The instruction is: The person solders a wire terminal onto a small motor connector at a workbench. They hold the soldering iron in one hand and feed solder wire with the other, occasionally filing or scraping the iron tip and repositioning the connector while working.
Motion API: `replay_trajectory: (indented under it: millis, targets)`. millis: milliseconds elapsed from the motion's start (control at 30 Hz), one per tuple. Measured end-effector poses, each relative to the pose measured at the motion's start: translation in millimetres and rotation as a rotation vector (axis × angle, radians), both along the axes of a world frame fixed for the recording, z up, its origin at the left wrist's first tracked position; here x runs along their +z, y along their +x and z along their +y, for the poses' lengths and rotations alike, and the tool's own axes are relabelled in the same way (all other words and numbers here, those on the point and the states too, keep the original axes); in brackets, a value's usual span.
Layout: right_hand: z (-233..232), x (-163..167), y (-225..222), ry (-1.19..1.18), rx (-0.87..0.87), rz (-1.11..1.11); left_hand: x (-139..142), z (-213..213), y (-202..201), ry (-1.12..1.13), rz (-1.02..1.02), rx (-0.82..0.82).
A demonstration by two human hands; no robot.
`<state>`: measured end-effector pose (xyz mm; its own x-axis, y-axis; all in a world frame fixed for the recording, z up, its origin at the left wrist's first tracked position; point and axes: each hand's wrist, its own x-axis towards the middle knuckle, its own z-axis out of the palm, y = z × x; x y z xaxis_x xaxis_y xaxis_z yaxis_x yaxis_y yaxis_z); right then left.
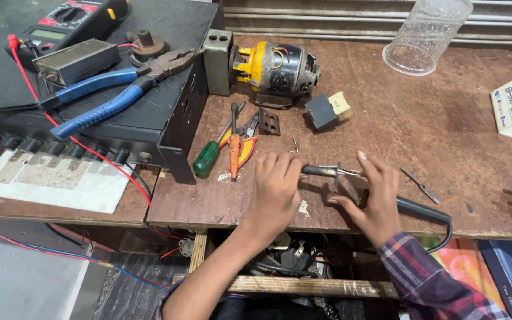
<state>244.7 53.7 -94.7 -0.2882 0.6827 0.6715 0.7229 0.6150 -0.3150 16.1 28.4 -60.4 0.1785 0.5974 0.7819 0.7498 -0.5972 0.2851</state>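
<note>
On the workbench (445, 136), left hand (275, 189) gripping soldering iron (327, 172) (fingers curled), right hand (374, 198) fingers spread, touching it

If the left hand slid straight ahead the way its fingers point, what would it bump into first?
The left hand points up the bench toward the small motor. It would probably first meet the little screw lying just ahead, then the hinged metal plate, though depth is hard to judge.
</note>
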Motion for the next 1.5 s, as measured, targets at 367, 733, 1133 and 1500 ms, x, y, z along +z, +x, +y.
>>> replay_trajectory:
  millis: [367, 733, 1133, 1500]
  targets:
    - [2.4, -8.4, 2.9, 0.091, -0.003, -0.081, -15.5, 2.3, -2.9, -0.22, -0.418, -0.143]
    - [5.0, -24.5, 8.8, 0.014, -0.169, -0.181, -14.5, 8.3, -8.9, -0.25, -0.737, -0.031]
    - [10.1, -43.5, 29.8, -0.239, -0.423, -0.128, -4.0, -0.4, -7.9, 0.001, -0.611, 0.011]
    - [29.2, -30.0, 60.3, -0.347, -0.12, -0.217, 85.7, -2.4, -43.0, 0.403, -0.528, 0.044]
